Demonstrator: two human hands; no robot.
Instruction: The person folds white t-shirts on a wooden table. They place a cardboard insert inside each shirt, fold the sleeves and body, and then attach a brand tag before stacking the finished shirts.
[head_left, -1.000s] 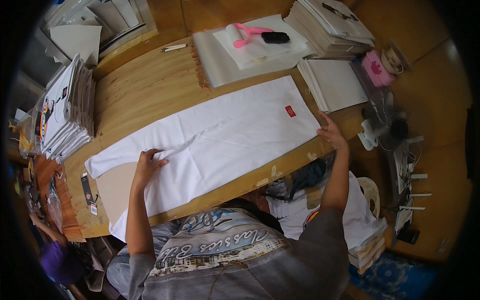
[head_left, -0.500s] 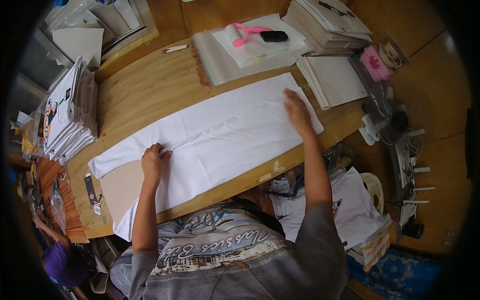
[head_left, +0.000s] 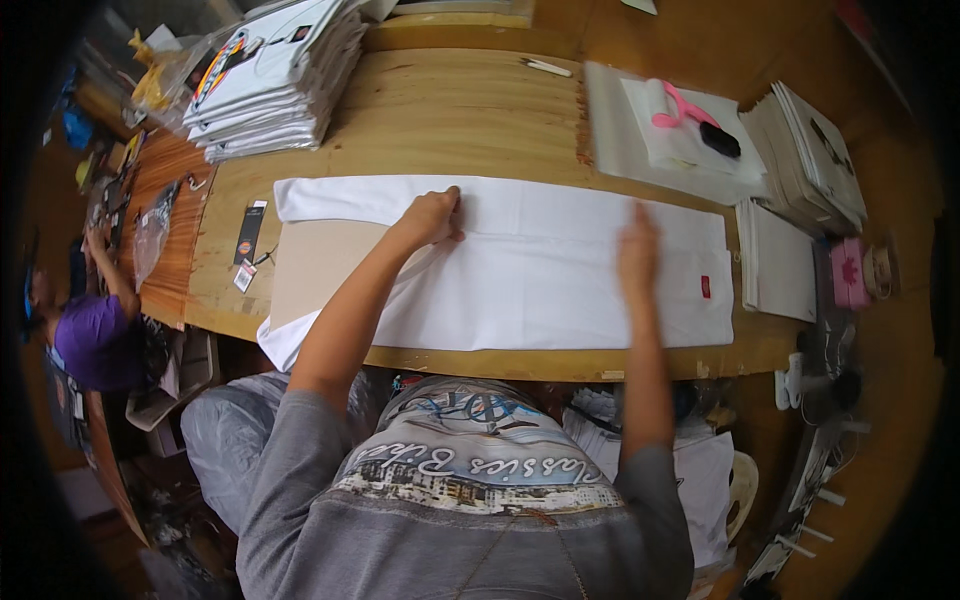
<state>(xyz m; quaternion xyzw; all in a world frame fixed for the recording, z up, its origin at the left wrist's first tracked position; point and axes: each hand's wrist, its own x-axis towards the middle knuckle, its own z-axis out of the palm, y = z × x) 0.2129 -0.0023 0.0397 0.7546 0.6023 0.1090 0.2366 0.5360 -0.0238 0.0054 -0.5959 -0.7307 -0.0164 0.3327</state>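
Note:
A white shirt [head_left: 560, 290] lies folded into a long strip across the table in front of me. A beige cardboard sheet [head_left: 325, 262] shows at its left end, and a small red label [head_left: 706, 287] near its right end. My left hand [head_left: 432, 218] is closed on the shirt's cloth near the cardboard, its fingers curled, with a crease running down from it. Over the right half of the shirt is my right hand [head_left: 640, 255], smeared by motion, its fingers unclear. Whether it touches the cloth cannot be told.
Stacked white shirts [head_left: 275, 85] stand at the far left; a black tag [head_left: 250, 232] lies below them. At the back right are a pink-handled lint roller [head_left: 672, 103], a black brush [head_left: 719, 140] and paper stacks [head_left: 775, 265]. A person in purple [head_left: 100, 340] sits at left.
The view has swung round, so the shirt now lies nearly level. The red label has come into sight. My right hand has moved from the shirt's far right end back toward the middle.

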